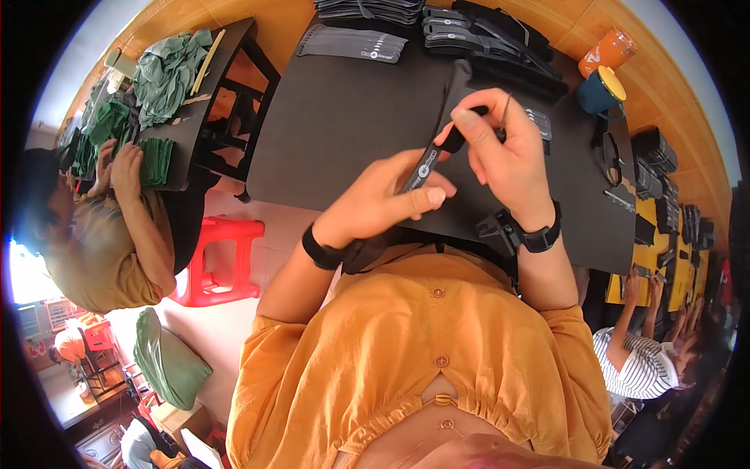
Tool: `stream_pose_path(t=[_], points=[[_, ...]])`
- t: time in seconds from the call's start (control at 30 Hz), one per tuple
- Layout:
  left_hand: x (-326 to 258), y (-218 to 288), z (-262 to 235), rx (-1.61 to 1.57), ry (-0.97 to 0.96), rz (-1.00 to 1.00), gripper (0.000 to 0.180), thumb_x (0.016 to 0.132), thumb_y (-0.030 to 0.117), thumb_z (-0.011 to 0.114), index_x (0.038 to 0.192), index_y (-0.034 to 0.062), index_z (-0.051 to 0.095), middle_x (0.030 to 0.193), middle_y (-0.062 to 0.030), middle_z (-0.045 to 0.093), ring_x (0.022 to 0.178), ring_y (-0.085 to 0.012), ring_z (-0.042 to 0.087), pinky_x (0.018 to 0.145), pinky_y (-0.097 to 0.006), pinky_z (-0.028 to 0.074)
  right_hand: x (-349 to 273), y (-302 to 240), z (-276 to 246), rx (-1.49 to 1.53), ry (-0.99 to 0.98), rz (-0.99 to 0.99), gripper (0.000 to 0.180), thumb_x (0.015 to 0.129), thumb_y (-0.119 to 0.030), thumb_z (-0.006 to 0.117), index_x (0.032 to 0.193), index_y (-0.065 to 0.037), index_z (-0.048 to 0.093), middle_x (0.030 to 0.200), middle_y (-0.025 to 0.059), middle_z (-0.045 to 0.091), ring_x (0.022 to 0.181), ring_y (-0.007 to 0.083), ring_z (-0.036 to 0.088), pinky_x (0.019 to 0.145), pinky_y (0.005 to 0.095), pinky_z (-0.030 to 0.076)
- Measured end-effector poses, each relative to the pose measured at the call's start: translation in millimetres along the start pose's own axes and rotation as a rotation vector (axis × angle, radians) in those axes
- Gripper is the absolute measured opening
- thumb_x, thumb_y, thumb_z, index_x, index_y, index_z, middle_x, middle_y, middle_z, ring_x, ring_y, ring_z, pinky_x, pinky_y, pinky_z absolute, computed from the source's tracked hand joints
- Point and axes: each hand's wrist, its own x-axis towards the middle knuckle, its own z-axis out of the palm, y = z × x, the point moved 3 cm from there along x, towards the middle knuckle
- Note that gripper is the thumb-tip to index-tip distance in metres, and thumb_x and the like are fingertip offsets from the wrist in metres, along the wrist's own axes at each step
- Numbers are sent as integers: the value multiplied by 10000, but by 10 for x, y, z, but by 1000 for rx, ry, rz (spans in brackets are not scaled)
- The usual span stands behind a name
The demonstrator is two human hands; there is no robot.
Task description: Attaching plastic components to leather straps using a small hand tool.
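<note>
A person in an orange blouse works at a black table [336,117], seen from above. Both hands meet over the table's near edge, holding a narrow black strap [428,162] between them. The left hand [383,199] closes its fingers and thumb around the strap's near end. The right hand [504,152] pinches the strap's far end between thumb and forefinger, other fingers curled. Each wrist wears a black band.

At the far edge of the table lie stacks of black straps [351,43]. Far right stand a dark blue mug [600,92] and an orange cup [608,51], side by side. To the left, well apart, another person's hands rest on green cloth [156,160] at a second dark table, with a red stool [219,262] near them. At the right, a person in a striped sleeve [633,363] reaches to a yellow table [648,254]
</note>
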Motion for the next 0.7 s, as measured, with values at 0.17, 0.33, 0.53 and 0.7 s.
stream_pose_path(t=[0.17, 0.33, 0.53, 0.7], points=[[102, 36, -30, -484, -478, -125, 727, 923, 341, 622, 1458, -47, 319, 1348, -219, 532, 1093, -231, 619, 869, -324, 543, -24, -23, -10, -13, -26, 79, 132, 967, -146, 613, 1005, -19, 601, 792, 48, 675, 725, 80, 639, 551, 212, 501], [234, -41, 2, -705, -493, -168, 715, 929, 394, 627, 1421, -44, 348, 1365, -285, 486, 1120, -314, 622, 876, -410, 564, -42, 70, -44, -193, -81, -33, 143, 954, -143, 625, 1032, -24, 609, 772, 39, 660, 686, 75, 637, 548, 218, 497], [340, 17, 93, -660, -118, -74, 317, 974, 167, 540, 1232, -16, 524, 917, -82, 611, 788, -175, 629, 709, -320, 559, -103, 26, 26, 76, -109, 145, 252, 883, -126, 704, 1115, -55, 632, 855, 53, 659, 697, 44, 604, 575, 218, 470], [239, -64, 56, -392, 120, 31, 385, 990, 210, 549, 1345, 85, 472, 1098, -102, 555, 733, -156, 553, 563, -290, 523, -91, 20, 20, -427, -135, -256, 568, 756, -182, 809, 1289, -179, 614, 1351, 92, 558, 866, 116, 628, 613, 230, 496]])
